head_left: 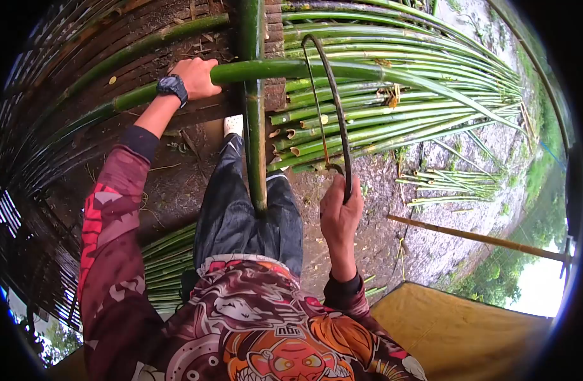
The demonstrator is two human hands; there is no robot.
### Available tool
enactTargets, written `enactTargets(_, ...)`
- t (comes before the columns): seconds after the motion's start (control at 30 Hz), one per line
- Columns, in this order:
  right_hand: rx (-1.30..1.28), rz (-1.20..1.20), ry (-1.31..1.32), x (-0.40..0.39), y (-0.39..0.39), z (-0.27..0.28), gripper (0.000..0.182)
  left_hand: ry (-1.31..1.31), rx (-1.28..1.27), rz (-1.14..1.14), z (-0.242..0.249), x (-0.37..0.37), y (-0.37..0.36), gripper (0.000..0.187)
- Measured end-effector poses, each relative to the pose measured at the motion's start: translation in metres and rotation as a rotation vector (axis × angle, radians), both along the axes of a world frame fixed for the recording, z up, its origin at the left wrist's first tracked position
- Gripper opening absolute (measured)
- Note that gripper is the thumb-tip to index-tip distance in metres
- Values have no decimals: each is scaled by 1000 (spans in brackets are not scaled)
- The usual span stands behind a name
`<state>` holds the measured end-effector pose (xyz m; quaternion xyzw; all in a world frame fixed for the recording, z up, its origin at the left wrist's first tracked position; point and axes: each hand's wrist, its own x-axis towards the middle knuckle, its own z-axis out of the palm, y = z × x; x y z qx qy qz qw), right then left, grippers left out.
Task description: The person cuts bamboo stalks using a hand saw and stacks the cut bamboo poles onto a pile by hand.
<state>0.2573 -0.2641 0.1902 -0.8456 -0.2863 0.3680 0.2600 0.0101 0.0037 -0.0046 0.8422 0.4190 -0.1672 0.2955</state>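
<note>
My left hand (195, 77), with a dark watch at the wrist, is wrapped around a long green bamboo pole (279, 69). This pole lies crosswise over a thicker green bamboo pole (256, 127), which runs toward my legs. My right hand (341, 209) is closed around the lower end of a bow saw (337, 105) with a dark curved frame. The saw stands across the held pole, to the right of the crossing, and its thin blade overlaps the pole in this view. My right fingers partly hide the saw's grip end.
Many cut green bamboo poles (406, 47) lie side by side beyond the saw. A smaller bundle (456, 184) rests on wet ground at the right. A slanting bamboo post (475, 238) and a yellow-brown tarp (456, 330) are at the lower right.
</note>
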Motion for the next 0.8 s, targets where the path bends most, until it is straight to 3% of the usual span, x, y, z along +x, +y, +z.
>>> enactTargets(0.07, 25, 84, -126, 2, 53, -30, 25, -7, 5, -14, -6, 0, 8, 52)
enactTargets(0.1, 166, 275, -278, 8, 78, -66, 25, -15, 6, -17, -8, -2, 1, 52)
enactTargets(0.23, 163, 113, -134, 12, 110, -74, 27, -59, 35, -67, -11, -6, 5, 55)
enactTargets(0.37, 149, 107, -135, 3, 110, -70, 28, -311, 633, -9, -11, -12, -29, 44)
enactTargets(0.43, 151, 90, -129, 2, 109, -66, 28, -50, 774, 169, -25, -8, -52, 30)
enactTargets(0.6, 196, 62, -136, 4, 84, -79, 26, -212, 559, 166, -29, -12, -55, 29)
enactTargets(0.8, 291, 45, -132, 0, 72, -108, 27, -76, 368, 106, -14, -9, -37, 30)
